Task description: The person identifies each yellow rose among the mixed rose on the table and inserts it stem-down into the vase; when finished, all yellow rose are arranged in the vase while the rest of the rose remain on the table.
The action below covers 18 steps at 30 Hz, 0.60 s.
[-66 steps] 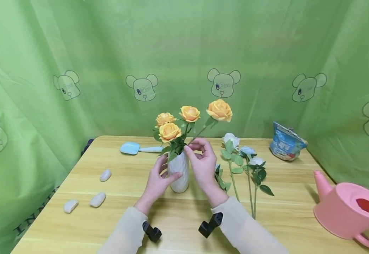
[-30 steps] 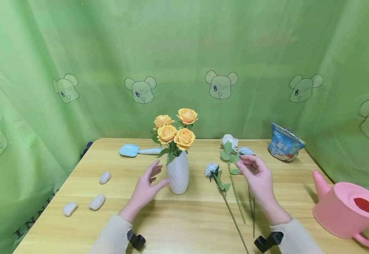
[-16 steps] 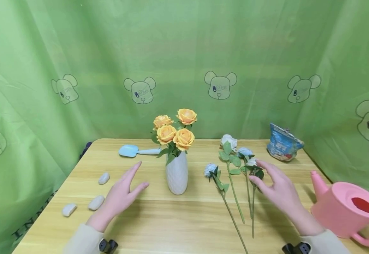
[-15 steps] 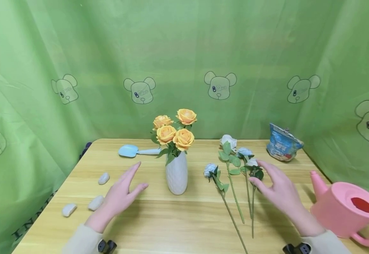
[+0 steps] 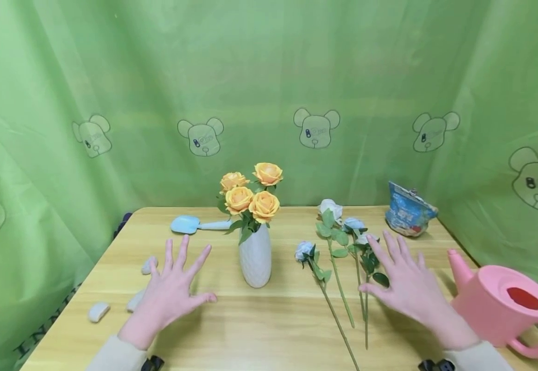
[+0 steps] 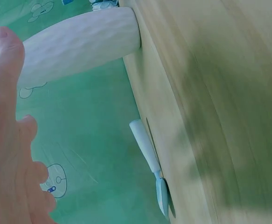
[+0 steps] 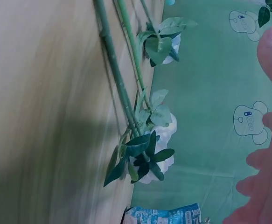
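A white textured vase (image 5: 255, 260) stands upright on the table, bearing several orange-yellow roses (image 5: 264, 206) with green leaves. To its left my left hand (image 5: 169, 291) hovers with its fingers spread, holding nothing. My right hand (image 5: 408, 286) is spread likewise, palm down, over the right side, its fingertips overlapping a white rose (image 5: 366, 239) in the head view. More loose roses lie beside it: a pale blue one (image 5: 304, 250), a white one (image 5: 331, 208) and another blue one (image 5: 354, 223). The right wrist view shows their green stems (image 7: 115, 70) on the wood, apart from the fingers.
Behind the left hand lies a light blue toy shovel (image 5: 186, 224). Pale stones (image 5: 98, 312) rest at the left, one partly hidden by that hand. A blue snack bag (image 5: 409, 210) stands at the back right, and a pink watering can (image 5: 500, 304) at the right edge. Green curtains enclose the table.
An orange rose held by the right hand has gone into the vase with the others. Both hands have let go and moved apart to either side, their fingers now spread wide.
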Tool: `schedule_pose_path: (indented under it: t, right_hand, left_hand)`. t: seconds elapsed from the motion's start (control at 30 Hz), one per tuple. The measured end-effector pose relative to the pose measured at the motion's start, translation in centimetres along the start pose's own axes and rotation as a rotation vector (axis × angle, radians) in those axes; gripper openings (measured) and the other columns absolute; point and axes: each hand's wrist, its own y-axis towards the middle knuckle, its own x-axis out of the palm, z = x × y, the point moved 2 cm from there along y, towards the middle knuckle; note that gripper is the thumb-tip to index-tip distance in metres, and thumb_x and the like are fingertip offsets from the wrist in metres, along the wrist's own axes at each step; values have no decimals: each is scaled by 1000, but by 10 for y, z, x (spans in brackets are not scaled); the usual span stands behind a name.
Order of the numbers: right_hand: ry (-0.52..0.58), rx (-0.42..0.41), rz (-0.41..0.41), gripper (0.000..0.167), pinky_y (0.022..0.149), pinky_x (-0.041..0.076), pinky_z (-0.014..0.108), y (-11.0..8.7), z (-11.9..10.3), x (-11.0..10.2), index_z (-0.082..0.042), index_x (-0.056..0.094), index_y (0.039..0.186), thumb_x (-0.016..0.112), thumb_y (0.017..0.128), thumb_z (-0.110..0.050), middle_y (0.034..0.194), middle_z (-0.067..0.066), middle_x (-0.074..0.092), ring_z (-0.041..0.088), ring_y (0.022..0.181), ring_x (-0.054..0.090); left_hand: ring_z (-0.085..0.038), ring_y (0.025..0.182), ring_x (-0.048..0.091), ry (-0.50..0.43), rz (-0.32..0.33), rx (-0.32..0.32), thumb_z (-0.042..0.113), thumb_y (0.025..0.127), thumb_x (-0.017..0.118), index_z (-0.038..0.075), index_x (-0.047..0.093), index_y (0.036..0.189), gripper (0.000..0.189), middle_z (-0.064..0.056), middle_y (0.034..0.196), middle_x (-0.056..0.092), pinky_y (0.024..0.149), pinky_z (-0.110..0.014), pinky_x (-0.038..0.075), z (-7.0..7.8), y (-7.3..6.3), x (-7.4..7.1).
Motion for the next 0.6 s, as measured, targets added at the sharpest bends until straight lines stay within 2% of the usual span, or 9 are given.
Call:
schedule_pose_path:
  t: [0.2,0.4,0.6]
  right_hand:
    - [-39,27,-29,103,90,4,78,-2,1,6,-27,-3,150,55,76,-70,153,13,-9,48,134,-1]
    - [-56,33,-23,104,88,4,79,-1,3,7,-26,-5,150,54,76,-71,153,12,-12,45,134,-7]
    - [-47,27,-14,103,88,4,79,0,3,7,-25,-5,150,54,78,-69,153,11,-13,44,135,-7]
  left_hand:
    - [-52,132,-3,25,13,-8,83,69,44,33,18,149,98,-15,153,-10,94,-76,7,-1,-1,3]
    - [-50,133,-6,37,24,-9,84,68,42,36,11,149,98,-14,153,-12,94,-75,3,-2,1,6]
    - [-49,133,-6,42,27,-16,86,68,39,35,13,149,98,-14,153,-10,95,-75,3,-4,2,5]
